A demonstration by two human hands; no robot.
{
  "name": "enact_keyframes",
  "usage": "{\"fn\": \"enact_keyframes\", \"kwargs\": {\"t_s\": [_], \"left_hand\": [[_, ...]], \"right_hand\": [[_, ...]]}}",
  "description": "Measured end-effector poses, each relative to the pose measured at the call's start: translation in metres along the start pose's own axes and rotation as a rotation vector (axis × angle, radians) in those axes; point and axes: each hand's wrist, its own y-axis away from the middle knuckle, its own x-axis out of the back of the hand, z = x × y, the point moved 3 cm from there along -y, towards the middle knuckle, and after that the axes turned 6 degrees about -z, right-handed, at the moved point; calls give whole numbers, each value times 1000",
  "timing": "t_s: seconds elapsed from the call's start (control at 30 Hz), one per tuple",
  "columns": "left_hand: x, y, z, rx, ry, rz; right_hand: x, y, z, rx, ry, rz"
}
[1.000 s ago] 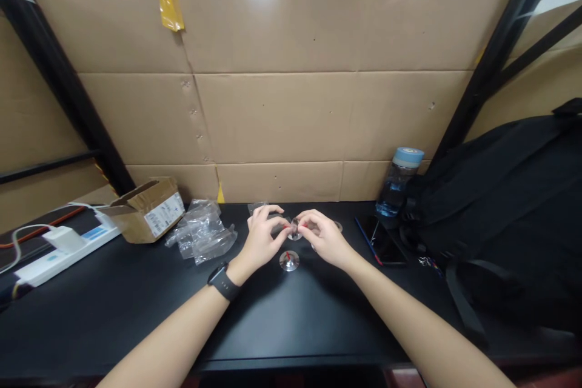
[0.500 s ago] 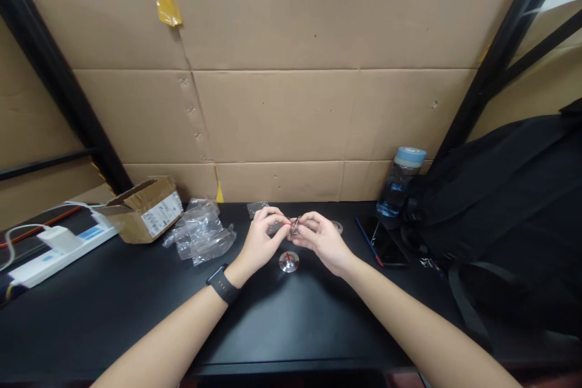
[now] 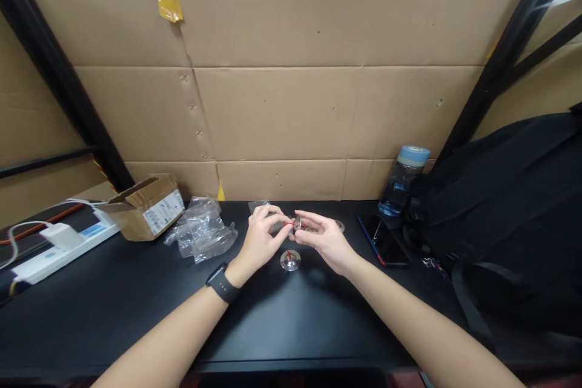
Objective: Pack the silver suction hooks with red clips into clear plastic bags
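A small round shiny metal piece (image 3: 297,222) is held between the nearly closed fingertips of the right hand (image 3: 325,241), its red part pinched by the left hand (image 3: 266,234), while a shiny metal disc with a red pointer (image 3: 290,260) is seen lying on the black table (image 3: 291,327) just below the grip.

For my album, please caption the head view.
Two hands hold a small metal piece above a black table.

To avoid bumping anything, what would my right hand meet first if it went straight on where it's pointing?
Beyond the small metal disc it holds, probably the fingertips of your left hand; the depth between them is unclear.
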Motion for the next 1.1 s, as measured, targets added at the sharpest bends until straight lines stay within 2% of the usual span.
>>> {"fn": "enact_keyframes", "kwargs": {"t_s": [0.13,0.2,0.3,0.4,0.5,0.67,0.73,0.83,0.97,1.1], "left_hand": [[21,-5,-14,34,-170,-21],[29,-7,-29,70,-226,-104],[26,-5,-48,63,-255,-266],[12,-2,-55,64,-239,-313],[-1,-1,-47,18,-217,-293],[-3,0,-18,-100,-116,-183],[-7,3,-6,-195,-92,-240],[-16,8,8,-312,-119,-395],[-19,11,13,-332,-69,-548],[-12,13,12,-324,17,-671]], "right_hand": [[6,-2,-7,41,165,60],[13,-3,-14,69,244,97],[26,-5,-26,91,329,143],[38,-6,-36,108,382,186],[48,-9,-42,122,451,211],[63,-14,-44,170,627,184],[64,-13,-46,175,706,116],[60,-8,-52,151,912,56],[46,1,-61,112,1256,37],[34,8,-60,5,1357,-38]]}}
